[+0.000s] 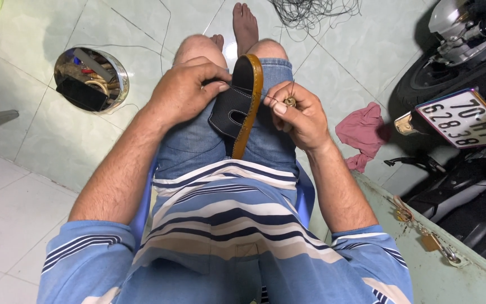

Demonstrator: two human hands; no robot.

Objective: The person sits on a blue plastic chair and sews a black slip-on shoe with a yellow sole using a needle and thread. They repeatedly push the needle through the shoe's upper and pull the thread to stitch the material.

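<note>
A black sandal with a tan sole edge [242, 104] stands on its side on my lap, between my knees. My left hand [184, 90] grips its black strap from the left, fingers curled over the top. My right hand [299, 115] is pinched shut on a small brass-handled awl [289, 101] with a thin needle, its tip against the sole's edge. A thin thread runs from the tool to the sandal.
A round metal tin of tools [91, 79] sits on the tiled floor at left. A tangle of black thread [313, 11] lies ahead, a pink rag [362, 132] at right. A parked motorbike [468, 73] stands at far right, a padlocked chain [426, 233] on a ledge.
</note>
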